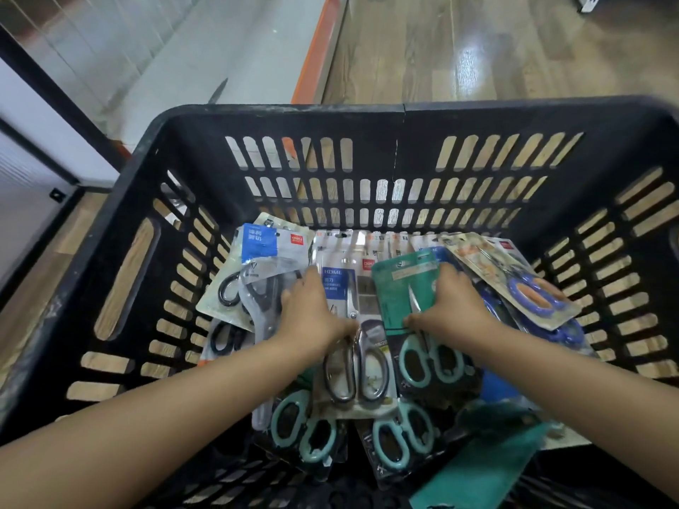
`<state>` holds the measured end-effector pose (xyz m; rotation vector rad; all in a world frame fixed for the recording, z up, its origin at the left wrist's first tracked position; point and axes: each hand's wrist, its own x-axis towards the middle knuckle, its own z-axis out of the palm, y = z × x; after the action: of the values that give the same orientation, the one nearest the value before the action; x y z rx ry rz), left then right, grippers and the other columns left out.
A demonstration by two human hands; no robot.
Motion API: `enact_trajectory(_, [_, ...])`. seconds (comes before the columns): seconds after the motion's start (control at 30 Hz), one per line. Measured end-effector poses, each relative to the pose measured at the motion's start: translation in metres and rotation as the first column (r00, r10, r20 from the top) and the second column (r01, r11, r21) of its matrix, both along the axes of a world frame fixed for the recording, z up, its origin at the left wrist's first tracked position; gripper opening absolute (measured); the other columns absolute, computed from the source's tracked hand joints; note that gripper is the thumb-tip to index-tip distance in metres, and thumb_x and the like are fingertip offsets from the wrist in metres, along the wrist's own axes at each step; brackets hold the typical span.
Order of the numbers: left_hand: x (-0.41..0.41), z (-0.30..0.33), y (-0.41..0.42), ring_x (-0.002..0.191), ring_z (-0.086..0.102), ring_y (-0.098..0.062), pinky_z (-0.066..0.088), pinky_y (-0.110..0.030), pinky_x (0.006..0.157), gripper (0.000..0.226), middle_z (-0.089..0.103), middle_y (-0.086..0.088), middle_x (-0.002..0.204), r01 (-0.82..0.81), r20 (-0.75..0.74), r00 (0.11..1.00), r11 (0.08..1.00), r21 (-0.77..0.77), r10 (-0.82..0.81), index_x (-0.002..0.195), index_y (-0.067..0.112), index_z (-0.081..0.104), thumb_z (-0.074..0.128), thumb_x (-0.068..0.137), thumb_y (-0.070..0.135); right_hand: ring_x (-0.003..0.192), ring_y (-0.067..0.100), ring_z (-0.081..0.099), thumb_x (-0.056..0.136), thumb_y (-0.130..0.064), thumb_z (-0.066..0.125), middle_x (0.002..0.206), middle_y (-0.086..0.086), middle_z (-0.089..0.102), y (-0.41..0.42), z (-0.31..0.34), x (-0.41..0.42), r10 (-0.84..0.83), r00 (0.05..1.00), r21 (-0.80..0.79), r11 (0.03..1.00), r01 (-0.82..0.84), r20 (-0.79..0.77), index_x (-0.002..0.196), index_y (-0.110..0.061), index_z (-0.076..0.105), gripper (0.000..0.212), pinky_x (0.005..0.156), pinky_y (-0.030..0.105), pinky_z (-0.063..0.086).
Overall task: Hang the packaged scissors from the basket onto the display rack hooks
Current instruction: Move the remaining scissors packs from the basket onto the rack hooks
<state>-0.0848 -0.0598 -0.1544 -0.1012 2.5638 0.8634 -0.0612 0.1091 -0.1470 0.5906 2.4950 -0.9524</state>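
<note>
Left hand point(312, 317) fingers curled down onto the steel-handled scissors pack point(352, 325) in the basket point(404, 119); grip not discernible. Right hand point(452, 306) pinches the teal scissors pack point(400, 288).

We have a black slotted basket point(367, 119) standing on the wood-look floor point(514, 49), and it carries a heap of packaged scissors. Under our left hand point(312, 317) lies a pack with steel-handled scissors point(354, 369); just left of that hand is a pack with black handles point(235, 288). Under our right hand point(452, 306) lies a teal-carded pack point(415, 299), and to its right a blue-handled pack point(532, 292). Nearer us than both hands lie more teal-handled packs point(305, 431).
</note>
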Motion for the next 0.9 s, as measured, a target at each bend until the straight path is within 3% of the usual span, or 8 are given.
enact_trajectory(0.1, [-0.002,-0.001,-0.003,0.100,0.059,-0.024,0.049,-0.034,0.086,0.052,0.064,-0.004,0.103,-0.093,-0.001,0.996,0.987,0.133,0.094,0.109,0.013,0.051,0.081,0.067,0.009,0.097,0.027,0.057,0.079,-0.017,0.073,0.112,0.013,0.055,0.007,-0.001,-0.005,-0.103,0.994,-0.088,0.991,0.105,0.025,0.116,-0.005,0.043,0.048,0.077,0.036,0.049])
enact_trajectory(0.2, [-0.006,0.002,-0.002,0.083,0.061,-0.020,0.048,-0.025,0.069,0.033,0.063,0.002,0.083,-0.153,0.020,0.988,0.948,0.280,0.153,0.092,0.018,0.053,0.070,0.075,-0.004,0.092,0.028,0.059,0.094,-0.018,0.055,0.105,0.011,0.059,0.011,0.002,-0.007,-0.125,0.992,-0.205,0.970,0.128,0.024,0.114,-0.009,0.045,0.024,0.073,0.037,0.049])
enact_trajectory(0.3, [-0.008,0.006,-0.001,0.072,0.059,-0.014,0.046,-0.016,0.062,0.017,0.062,0.001,0.079,-0.239,0.135,0.971,0.859,0.453,0.199,0.096,0.007,0.063,0.062,0.084,-0.005,0.094,0.026,0.057,0.098,-0.016,0.048,0.103,0.008,0.060,0.015,0.007,-0.009,-0.144,0.990,-0.288,0.948,0.138,0.000,0.121,-0.007,0.050,0.025,0.074,0.031,0.043])
enact_trajectory(0.37, [-0.008,0.009,-0.001,0.069,0.054,-0.013,0.045,-0.018,0.058,0.010,0.061,-0.002,0.079,-0.289,0.200,0.956,0.819,0.496,0.216,0.096,0.008,0.063,0.055,0.092,0.003,0.093,0.028,0.060,0.096,-0.018,0.051,0.097,0.007,0.064,0.019,0.012,-0.010,-0.173,0.985,-0.351,0.923,0.156,-0.019,0.107,-0.009,0.058,0.016,0.085,0.037,0.048])
enact_trajectory(0.43, [-0.011,0.013,-0.002,0.071,0.054,-0.016,0.043,-0.026,0.062,0.014,0.061,-0.003,0.083,-0.332,0.246,0.940,0.790,0.515,0.235,0.089,0.016,0.059,0.048,0.097,0.012,0.099,0.032,0.062,0.095,-0.023,0.053,0.103,0.011,0.067,0.023,0.018,-0.014,-0.185,0.982,-0.380,0.912,0.155,-0.044,0.097,-0.016,0.061,0.010,0.092,0.044,0.048])
enact_trajectory(0.57, [-0.023,0.029,-0.006,0.081,0.062,-0.025,0.049,-0.047,0.087,0.018,0.068,-0.006,0.092,-0.421,0.298,0.907,0.671,0.611,0.298,0.093,0.021,0.059,0.044,0.100,0.016,0.103,0.030,0.063,0.097,-0.021,0.050,0.106,0.009,0.069,0.030,0.036,-0.021,-0.295,0.950,-0.532,0.823,0.200,-0.100,0.105,-0.015,0.062,0.016,0.095,0.048,0.049])
enact_trajectory(0.67, [-0.030,0.041,-0.010,0.087,0.067,-0.026,0.049,-0.049,0.095,0.013,0.071,-0.008,0.099,-0.422,0.299,0.906,0.605,0.675,0.299,0.100,0.016,0.062,0.050,0.097,0.019,0.103,0.031,0.064,0.097,-0.023,0.049,0.105,0.009,0.070,0.035,0.047,-0.024,-0.362,0.920,-0.611,0.766,0.202,-0.149,0.104,-0.018,0.064,0.017,0.096,0.051,0.047])
enact_trajectory(0.9, [-0.034,0.043,-0.012,0.099,0.067,-0.022,0.046,-0.046,0.098,0.011,0.074,-0.002,0.099,-0.407,0.283,0.913,0.640,0.651,0.293,0.092,0.020,0.068,0.058,0.093,0.023,0.098,0.030,0.066,0.097,-0.024,0.049,0.103,0.010,0.071,0.037,0.047,-0.024,-0.431,0.892,-0.656,0.714,0.243,-0.138,0.101,-0.018,0.064,0.017,0.092,0.050,0.050])
